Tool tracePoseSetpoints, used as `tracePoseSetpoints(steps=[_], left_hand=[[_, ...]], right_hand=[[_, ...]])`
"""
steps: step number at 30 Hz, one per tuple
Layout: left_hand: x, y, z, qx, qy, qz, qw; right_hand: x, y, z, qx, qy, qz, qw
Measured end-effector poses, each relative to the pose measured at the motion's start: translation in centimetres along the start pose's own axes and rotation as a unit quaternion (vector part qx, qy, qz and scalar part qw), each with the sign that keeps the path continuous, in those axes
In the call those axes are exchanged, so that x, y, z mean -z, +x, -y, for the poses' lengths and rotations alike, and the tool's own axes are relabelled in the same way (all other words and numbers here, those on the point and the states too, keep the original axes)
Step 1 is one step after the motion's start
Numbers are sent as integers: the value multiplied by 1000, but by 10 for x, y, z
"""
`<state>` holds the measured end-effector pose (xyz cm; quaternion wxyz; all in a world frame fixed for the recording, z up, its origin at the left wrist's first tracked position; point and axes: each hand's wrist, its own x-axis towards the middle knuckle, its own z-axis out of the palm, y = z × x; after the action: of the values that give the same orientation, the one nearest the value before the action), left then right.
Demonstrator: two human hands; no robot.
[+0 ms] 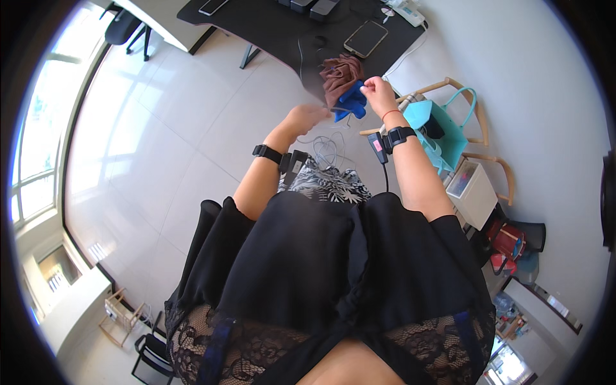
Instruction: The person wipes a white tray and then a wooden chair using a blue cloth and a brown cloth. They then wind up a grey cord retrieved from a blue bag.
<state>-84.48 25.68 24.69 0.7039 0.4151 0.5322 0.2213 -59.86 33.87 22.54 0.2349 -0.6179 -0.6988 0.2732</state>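
Observation:
A bundle of brown cloth [342,74] lies at the near corner of the black desk [269,26], with bright blue cloth [353,103] hanging below it. My right hand [380,95] is at the right edge of the blue cloth, thumb and fingertips brought together; whether they pinch it is not clear. To the left of the cloth is my left hand [308,119], blurred, its fingers pointing towards a thin pale strip [339,109] across the blue cloth. Contact between that hand and the strip cannot be made out.
A smartphone [365,39] and a white power strip [406,12] lie on the desk. Grey cable [328,147] loops below the cloth. Right of my arm, a turquoise tote bag [452,132] rests on a wooden chair [481,113], near a white storage box [474,192].

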Motion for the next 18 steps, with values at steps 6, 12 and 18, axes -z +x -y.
tracePoseSetpoints(steps=[6, 12, 18], left_hand=[[-15, -10, 0, 32, 60, -8, 998], [-26, -2, -7, 2, -5, -35, 999], [-50, 4, -21, 11, -11, 11, 1000]], right_hand=[[-37, -33, -17, -59, -114, 74, 989], [22, -18, -1, 91, 127, -163, 974], [83, -43, 7, -49, 379, -77, 921]])
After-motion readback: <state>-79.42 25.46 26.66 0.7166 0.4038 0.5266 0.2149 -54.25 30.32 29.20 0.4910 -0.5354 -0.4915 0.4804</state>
